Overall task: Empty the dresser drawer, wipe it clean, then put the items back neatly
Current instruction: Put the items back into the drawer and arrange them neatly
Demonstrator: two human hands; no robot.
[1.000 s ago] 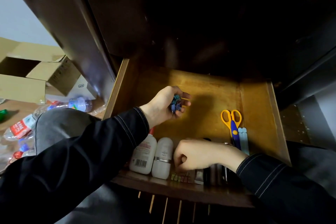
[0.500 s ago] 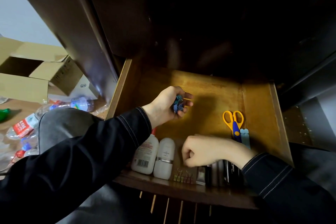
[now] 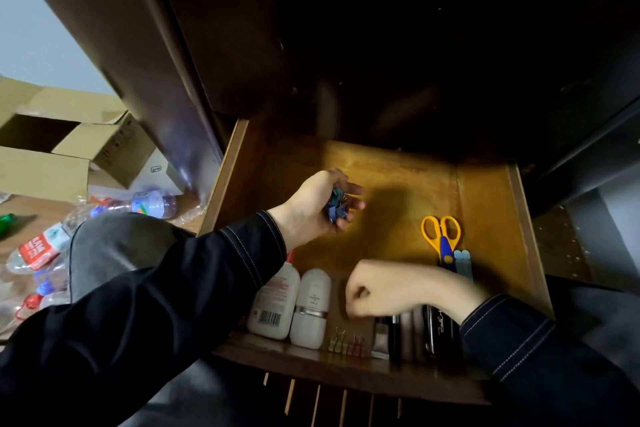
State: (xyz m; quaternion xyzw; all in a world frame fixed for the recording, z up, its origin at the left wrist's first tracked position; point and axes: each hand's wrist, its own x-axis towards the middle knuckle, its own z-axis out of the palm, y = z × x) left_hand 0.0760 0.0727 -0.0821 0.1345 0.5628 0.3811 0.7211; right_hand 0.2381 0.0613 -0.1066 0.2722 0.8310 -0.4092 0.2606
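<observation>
The wooden drawer [image 3: 398,177] is pulled open below me. My left hand [image 3: 308,210] hovers over its middle and grips a bunch of blue binder clips [image 3: 336,206]. My right hand [image 3: 381,288] is a curled fist just above the front row, with nothing visible in it. Along the front wall stand two white bottles [image 3: 275,302], a row of small coloured binder clips [image 3: 348,343], a silver tube [image 3: 381,340] and a black case [image 3: 438,329]. Yellow-handled scissors [image 3: 440,236] and pale blue sticks [image 3: 463,262] lie at the right.
The dark dresser body [image 3: 381,45] overhangs the drawer's back. On the floor at the left are open cardboard boxes [image 3: 69,149] and several plastic bottles [image 3: 138,204]. My knee in grey trousers [image 3: 114,246] is beside the drawer's left side.
My right hand has lifted off the small coloured clips at the front wall and drawn back a little, leaving them in a row. My left hand has stayed put with the blue clips.
</observation>
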